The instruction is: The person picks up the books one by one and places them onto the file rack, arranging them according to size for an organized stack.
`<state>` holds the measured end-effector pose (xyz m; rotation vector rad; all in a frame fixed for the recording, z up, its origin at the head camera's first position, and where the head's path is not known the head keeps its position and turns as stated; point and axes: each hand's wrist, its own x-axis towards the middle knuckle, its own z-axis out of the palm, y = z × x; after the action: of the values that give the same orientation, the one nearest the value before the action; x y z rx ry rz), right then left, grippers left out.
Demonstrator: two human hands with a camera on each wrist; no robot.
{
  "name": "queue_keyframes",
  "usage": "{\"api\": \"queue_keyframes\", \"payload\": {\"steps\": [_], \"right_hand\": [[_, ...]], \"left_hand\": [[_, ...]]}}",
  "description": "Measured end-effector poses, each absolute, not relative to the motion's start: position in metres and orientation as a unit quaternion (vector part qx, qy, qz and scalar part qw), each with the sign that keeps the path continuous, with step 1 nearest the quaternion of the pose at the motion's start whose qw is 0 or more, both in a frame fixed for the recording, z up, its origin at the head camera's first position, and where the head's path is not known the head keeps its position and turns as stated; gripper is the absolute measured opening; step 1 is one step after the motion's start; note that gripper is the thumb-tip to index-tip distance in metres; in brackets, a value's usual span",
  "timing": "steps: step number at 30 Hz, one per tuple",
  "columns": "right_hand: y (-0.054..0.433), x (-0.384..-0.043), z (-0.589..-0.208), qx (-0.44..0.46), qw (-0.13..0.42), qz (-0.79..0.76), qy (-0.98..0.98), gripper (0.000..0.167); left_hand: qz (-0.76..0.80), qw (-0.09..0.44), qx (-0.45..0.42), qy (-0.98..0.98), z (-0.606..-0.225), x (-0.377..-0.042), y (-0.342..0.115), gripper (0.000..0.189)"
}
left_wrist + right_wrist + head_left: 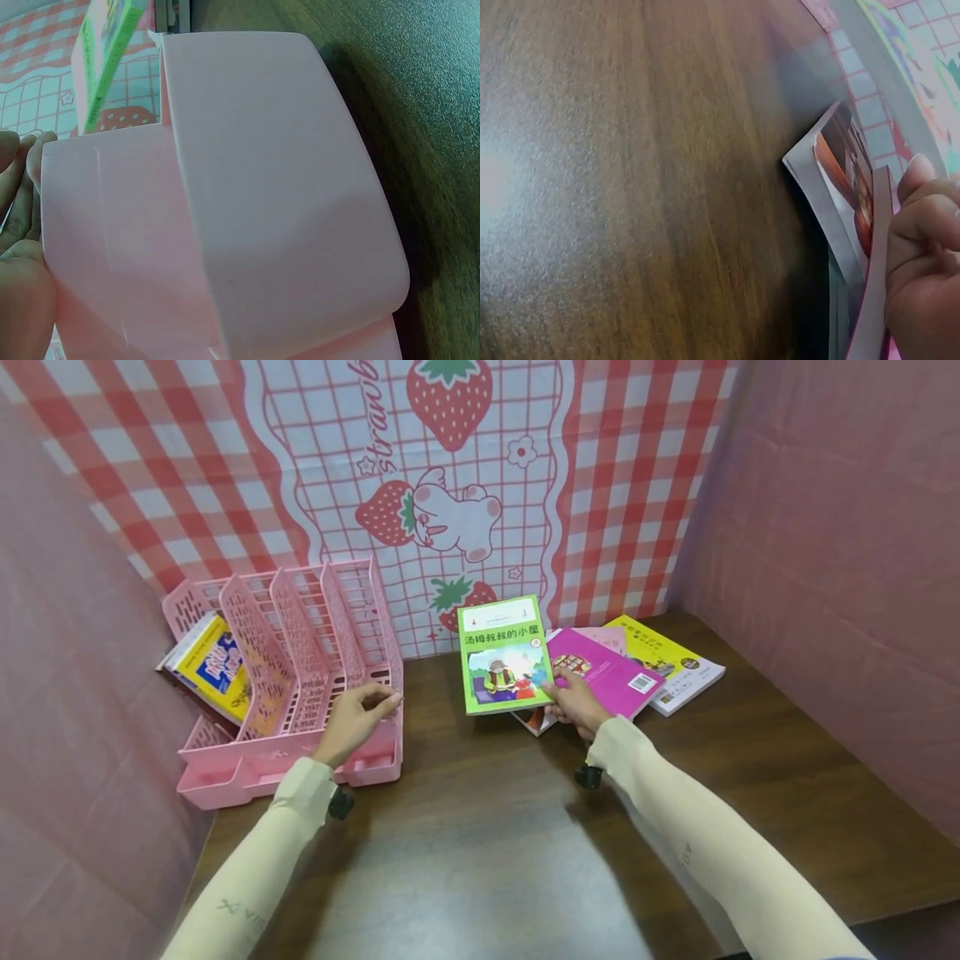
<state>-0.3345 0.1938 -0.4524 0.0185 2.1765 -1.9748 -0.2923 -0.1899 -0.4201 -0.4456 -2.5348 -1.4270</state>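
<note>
My right hand [579, 700] pinches a green-edged children's book [504, 660] by its lower right corner, front cover toward me. The book is tilted up, overlapping the pile's left side. Just under that hand lies a magenta book [600, 672], on top of a book with a dark picture cover [847, 172]. My left hand [356, 718] is over the front right part of a pink slotted book rack [300, 747], its loosely bent fingers right at the rack's end wall [112, 240]. No book shows in this hand.
Several books, one yellow with a cartoon cover [225, 664], lean in the rack's leftmost slot. At the right of the pile are a pale pink book [603, 639] and a yellow-and-white book [667, 656]. A strawberry-print cloth [465, 460] hangs behind the wooden table [480, 843].
</note>
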Motion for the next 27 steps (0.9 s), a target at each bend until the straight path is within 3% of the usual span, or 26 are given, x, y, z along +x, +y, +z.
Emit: {"api": "queue_keyframes", "payload": {"steps": [27], "right_hand": [[0.1927,-0.3280,-0.4554,-0.037,0.070,-0.738,0.670,0.028]], "left_hand": [[-0.480,0.100,-0.155,-0.857,-0.4184,-0.2911,-0.1888,0.025]]}}
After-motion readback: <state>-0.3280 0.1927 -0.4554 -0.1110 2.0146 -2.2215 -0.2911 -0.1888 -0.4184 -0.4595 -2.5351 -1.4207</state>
